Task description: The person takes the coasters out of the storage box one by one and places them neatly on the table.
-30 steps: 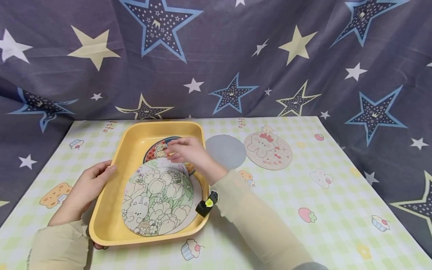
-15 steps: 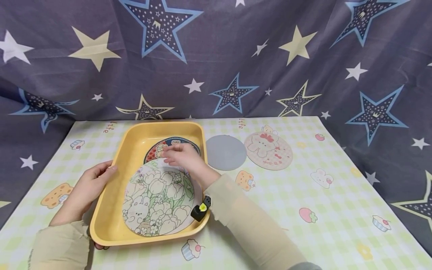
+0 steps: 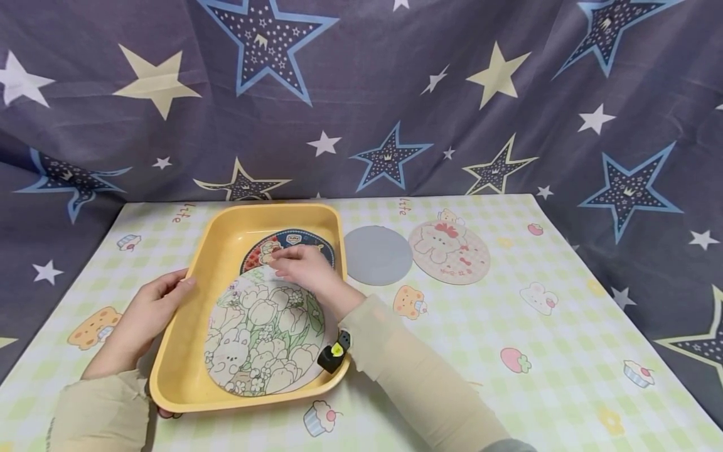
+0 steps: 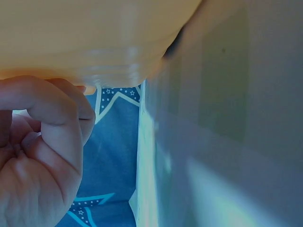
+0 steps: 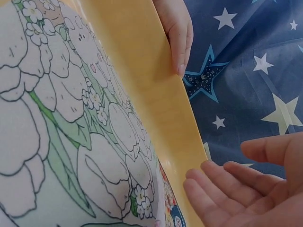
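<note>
A yellow tray [image 3: 177,376] stands on the left of the table. My left hand [image 3: 148,309] grips its left rim, thumb on top; in the left wrist view its bent fingers [image 4: 57,101] lie against the tray's outer side. Inside the tray, a round sheet [image 3: 265,326] with line-drawn tulips and a rabbit overlaps a blue and red round piece [image 3: 265,251]. My right hand [image 3: 307,267] hovers over where these two meet. In the right wrist view its fingers [image 5: 232,179] are loosely bent, thumb apart, with nothing between them.
Right of the tray lie a plain grey disc [image 3: 380,255] and a pink round piece [image 3: 449,251] with a rabbit picture. A checked cloth [image 3: 463,345] covers the table. Behind it hangs a dark curtain [image 3: 361,94] with stars.
My right hand has shifted a little left and nearer to me, uncovering more of the blue and red piece. The left hand, tray and round pieces have stayed put.
</note>
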A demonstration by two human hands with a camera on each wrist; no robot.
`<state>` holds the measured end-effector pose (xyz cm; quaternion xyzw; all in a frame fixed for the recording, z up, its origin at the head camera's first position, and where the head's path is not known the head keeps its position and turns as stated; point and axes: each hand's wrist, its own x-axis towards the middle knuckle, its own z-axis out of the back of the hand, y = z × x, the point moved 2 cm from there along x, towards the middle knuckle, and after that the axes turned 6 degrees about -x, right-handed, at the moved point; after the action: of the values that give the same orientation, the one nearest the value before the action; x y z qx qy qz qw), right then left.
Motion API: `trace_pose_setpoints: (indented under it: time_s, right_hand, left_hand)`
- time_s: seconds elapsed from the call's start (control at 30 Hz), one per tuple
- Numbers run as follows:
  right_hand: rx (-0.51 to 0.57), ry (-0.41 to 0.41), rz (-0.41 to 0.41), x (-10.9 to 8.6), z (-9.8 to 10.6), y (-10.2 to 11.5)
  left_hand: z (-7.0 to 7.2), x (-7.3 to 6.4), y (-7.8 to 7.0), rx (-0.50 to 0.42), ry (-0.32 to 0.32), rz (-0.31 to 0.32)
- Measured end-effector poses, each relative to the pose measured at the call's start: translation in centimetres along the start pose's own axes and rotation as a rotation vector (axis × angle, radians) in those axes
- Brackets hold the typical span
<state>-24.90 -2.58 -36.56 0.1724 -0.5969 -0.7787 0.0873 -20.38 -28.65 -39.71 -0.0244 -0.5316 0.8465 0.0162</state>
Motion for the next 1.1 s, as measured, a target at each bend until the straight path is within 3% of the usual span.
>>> trace_pose_setpoints:
  time_s: [0.43, 0.67, 1.1]
  right_hand:
    - [-0.217, -0.028, 0.041, 0.13, -0.13, -0.59]
    - [-0.315, 0.019, 0.013, 0.3, -0.35, -1.07]
    - [-0.52, 0.118, 0.042, -0.13, -0.41, -0.91]
  left_hand:
    - [-0.08, -0.04, 0.1, 0.003, 0.003, 0.019]
    - [-0.02, 0.01, 0.19, 0.014, 0.014, 0.024]
    - [-0.08, 0.09, 0.18, 0.011, 0.01, 0.009]
